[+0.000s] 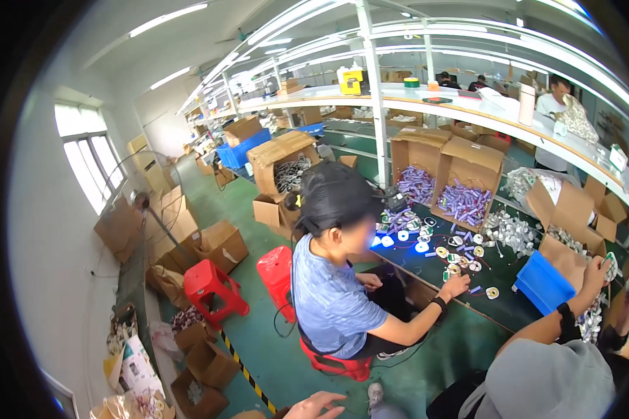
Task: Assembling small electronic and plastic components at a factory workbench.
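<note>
At the lower edge my left hand (315, 405) reaches in with its fingers stretched out and apart, holding nothing that I can see. It hangs over the green floor, near a shoe (375, 393), behind a seated co-worker in a blue shirt (335, 293). My right hand is out of view. The co-worker's hand (455, 286) is at small round white parts (493, 293) on the dark bench (500, 318). A second co-worker in a grey hood (548, 380) raises a hand (595, 272) beside a small round green-and-white part (610, 266).
Cardboard boxes of purple cylindrical cells (463, 199) stand on the bench, with a blue bin (544, 283) farther right. Red stools (213, 290), open cartons (213, 363) and yellow-black floor tape (248, 377) lie to the left. A white post (374, 91) carries the shelf.
</note>
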Tool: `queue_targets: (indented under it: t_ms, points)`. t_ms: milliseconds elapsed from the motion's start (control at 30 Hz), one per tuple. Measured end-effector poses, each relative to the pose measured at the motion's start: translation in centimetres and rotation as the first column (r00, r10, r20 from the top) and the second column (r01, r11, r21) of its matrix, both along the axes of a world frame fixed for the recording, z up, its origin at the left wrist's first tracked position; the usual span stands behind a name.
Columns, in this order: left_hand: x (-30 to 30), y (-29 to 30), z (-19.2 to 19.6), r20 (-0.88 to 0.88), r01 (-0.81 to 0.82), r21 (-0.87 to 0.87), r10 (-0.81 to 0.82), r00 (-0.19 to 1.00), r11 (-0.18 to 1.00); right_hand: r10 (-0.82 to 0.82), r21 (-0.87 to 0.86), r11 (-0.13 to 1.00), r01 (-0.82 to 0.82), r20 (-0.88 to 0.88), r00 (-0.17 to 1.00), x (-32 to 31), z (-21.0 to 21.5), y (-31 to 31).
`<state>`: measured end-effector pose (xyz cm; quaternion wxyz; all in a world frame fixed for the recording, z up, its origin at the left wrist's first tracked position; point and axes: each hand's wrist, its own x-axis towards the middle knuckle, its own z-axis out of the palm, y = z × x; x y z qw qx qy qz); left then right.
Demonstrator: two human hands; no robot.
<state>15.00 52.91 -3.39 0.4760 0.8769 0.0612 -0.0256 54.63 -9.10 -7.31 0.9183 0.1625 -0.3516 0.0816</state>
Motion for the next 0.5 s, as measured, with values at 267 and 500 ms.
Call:
queue_targets:
  t_ms: [267,500]
  points:
    - [3.4,7.4,8.7,-0.215,0.093,0.196,-0.050,0.975,0.976,0.152,0.729,0.682,0.056,-0.217,0.964,-4.3,-1.6,12.2]
    - [8.0,10.5,8.1,-0.146,-0.025,0.127,0.044,0.988,0.992,0.593,0.367,-0.768,0.524,0.101,0.799,-15.0,1.3,40.3]
